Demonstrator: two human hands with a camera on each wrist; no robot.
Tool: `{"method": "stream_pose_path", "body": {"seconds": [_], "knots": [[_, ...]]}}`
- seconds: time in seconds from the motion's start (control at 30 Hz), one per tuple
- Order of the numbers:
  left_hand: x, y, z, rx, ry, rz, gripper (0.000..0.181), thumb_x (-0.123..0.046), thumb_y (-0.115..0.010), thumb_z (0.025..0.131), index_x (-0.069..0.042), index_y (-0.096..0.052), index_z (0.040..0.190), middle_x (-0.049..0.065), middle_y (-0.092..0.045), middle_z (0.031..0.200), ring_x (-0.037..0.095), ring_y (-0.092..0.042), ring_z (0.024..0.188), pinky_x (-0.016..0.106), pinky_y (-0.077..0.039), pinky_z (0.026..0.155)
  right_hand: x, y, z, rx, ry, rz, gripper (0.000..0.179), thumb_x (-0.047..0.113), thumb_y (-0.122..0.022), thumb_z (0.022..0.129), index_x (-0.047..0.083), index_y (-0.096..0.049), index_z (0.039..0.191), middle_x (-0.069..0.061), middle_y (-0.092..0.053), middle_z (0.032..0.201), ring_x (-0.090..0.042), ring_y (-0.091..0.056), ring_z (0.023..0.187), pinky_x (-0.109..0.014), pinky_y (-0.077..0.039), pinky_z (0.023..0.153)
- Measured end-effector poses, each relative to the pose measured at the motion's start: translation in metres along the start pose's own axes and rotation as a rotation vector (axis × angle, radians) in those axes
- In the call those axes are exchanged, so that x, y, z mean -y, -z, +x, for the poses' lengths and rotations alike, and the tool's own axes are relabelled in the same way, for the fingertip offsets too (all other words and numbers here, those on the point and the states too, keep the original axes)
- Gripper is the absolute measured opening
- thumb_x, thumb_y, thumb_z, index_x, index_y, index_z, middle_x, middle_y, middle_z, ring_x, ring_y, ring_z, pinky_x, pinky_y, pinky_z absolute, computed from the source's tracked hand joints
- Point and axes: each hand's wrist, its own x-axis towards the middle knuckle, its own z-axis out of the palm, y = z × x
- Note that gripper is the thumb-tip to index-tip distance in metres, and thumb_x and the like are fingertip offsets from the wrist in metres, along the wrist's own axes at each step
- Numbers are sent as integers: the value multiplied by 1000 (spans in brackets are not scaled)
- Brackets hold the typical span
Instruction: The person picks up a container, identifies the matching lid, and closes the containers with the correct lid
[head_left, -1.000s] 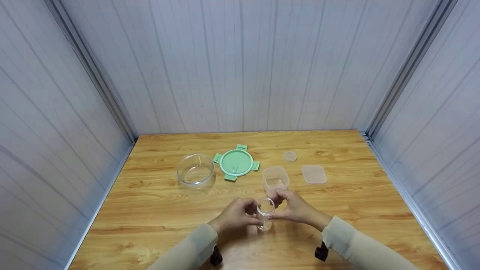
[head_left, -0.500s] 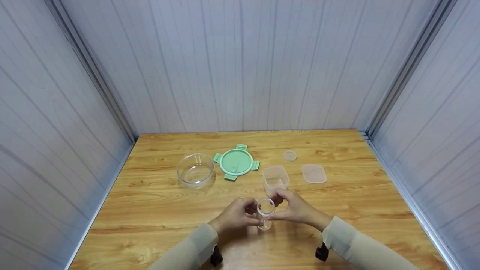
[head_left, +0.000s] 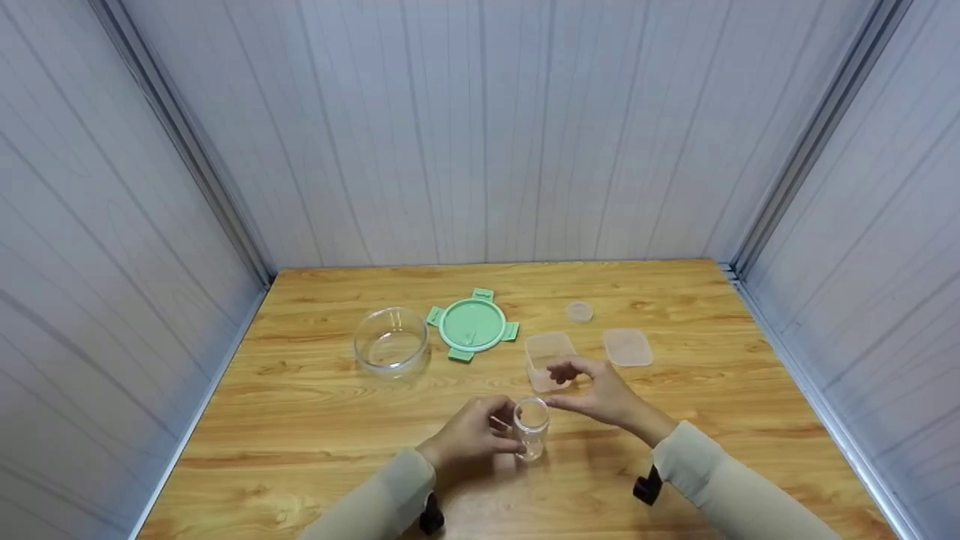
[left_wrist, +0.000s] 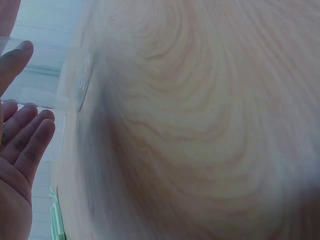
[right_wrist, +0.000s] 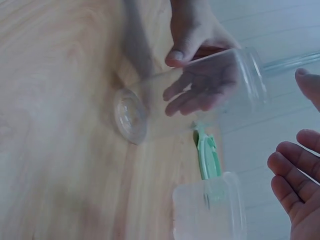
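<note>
A clear, round, wide-mouthed jar [head_left: 534, 437] stands upright near the front of the table. My left hand [head_left: 478, 430] holds it from the left, thumb on the near side and fingers on the far side. Through the transparent wall of the jar [right_wrist: 152, 112], the left fingers show in the right wrist view. My right hand [head_left: 606, 395] is just right of the jar, its fingers spread from the thumb and holding nothing. In the head view its fingertips overlap a translucent square container [head_left: 541, 379], and its thumb is close to the jar's rim.
Behind the hands lie a square translucent lid [head_left: 628, 348] and a small round lid [head_left: 580, 312]. A green round lid [head_left: 472, 325] with flaps is back of centre, beside a clear round bowl [head_left: 392, 366]. Panelled walls [head_left: 480, 150] enclose the table's back and sides.
My right hand has let go of the jar and moved slightly up and right, towards the square container. My left hand and the jar have stayed in place.
</note>
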Motion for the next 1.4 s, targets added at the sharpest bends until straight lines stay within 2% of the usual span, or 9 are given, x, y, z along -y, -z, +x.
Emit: {"method": "stream_pose_path", "body": {"seconds": [0.13, 0.33, 0.47, 0.6, 0.83, 1.03, 1.27, 1.4], "knots": [[1, 1, 0, 4, -1, 2, 49, -17, -94, 86, 3, -70, 123, 3, -77, 116, 9, -73, 106, 30, -63, 98, 0, 6, 4, -35, 6, 6, 34, 6, -89, 89, 2, -76, 121, -11, -79, 107, -35, -73, 97, -28, -59, 90], [-1, 1, -1, -1, 25, -5, 50, -18, -95, 85, -3, -71, 126, 4, -77, 119, 11, -72, 108, 30, -62, 98, -5, 12, 8, -94, 25, -11, 32, 1, -85, 90, 2, -76, 121, -12, -80, 109, -34, -74, 97, -43, -62, 92], [-3, 0, -1, -5, 27, -16, 53, -19, -96, 84, -7, -71, 129, 5, -77, 122, 10, -72, 109, 29, -62, 99, -9, 16, 9, -146, 10, -28, 32, 3, -86, 91, 1, -76, 121, -13, -80, 111, -33, -74, 98, -39, -61, 94], [-4, -2, 0, -10, 2, -23, 58, -17, -96, 84, -6, -69, 133, 6, -76, 124, 9, -71, 110, 30, -61, 100, -13, 19, 10, -197, -7, -53, 33, 4, -87, 90, 1, -77, 122, -17, -79, 114, -32, -74, 100, -39, -59, 96], [-5, -6, 1, -5, -19, -49, 67, -15, -95, 85, 0, -64, 143, 18, -74, 133, 15, -71, 116, 27, -59, 103, -22, 21, 12, -268, -13, -130, 39, 4, -90, 86, -2, -77, 122, -19, -78, 117, -38, -73, 103, -50, -60, 96], [-5, -9, 2, -1, -23, -87, 69, -14, -95, 84, -2, -63, 144, 16, -73, 132, 11, -71, 113, 25, -60, 100, -32, 22, 15, -285, -35, -216, 43, 5, -89, 87, -7, -74, 126, -25, -76, 121, -46, -71, 109, -64, -58, 95], [0, -9, 4, 7, -45, -61, 70, -14, -96, 83, -3, -63, 144, 14, -73, 133, 12, -69, 115, 25, -60, 100, -48, 24, 16, -283, -98, -270, 53, 9, -90, 89, -7, -69, 135, -27, -72, 133, -49, -67, 123, -66, -55, 107], [2, -11, 5, 9, -31, -61, 68, -13, -96, 83, -5, -64, 142, 15, -72, 132, 12, -68, 115, 24, -59, 100, -55, 26, 17, -289, -106, -282, 56, 10, -90, 89, -10, -66, 136, -29, -70, 136, -51, -66, 127, -67, -53, 110]]}}
